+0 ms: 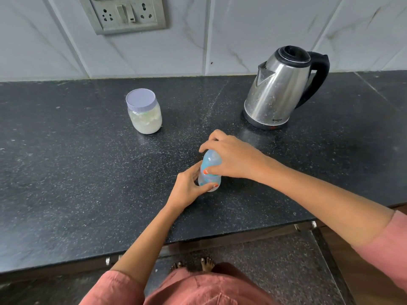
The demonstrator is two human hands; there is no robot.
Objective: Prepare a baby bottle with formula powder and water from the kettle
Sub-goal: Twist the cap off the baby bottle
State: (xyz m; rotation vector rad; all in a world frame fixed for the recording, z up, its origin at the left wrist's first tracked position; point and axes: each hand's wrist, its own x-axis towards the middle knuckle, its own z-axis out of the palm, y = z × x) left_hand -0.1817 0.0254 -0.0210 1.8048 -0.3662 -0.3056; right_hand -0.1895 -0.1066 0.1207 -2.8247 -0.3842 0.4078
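Standing upright, clear blue-collared baby bottle (209,170) on countertop (88,172)

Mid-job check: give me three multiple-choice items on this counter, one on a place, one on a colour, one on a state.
1. The jar stands: A. left of the kettle; B. right of it; C. on it.
2. The jar's lid is: A. red; B. lavender; C. black.
3. The baby bottle is: A. lying untouched; B. inside the kettle; C. held by both hands.
Answers: 1 A, the kettle is to its right; 2 B, a pale purple cap; 3 C, left hand grips its body, right hand its top.
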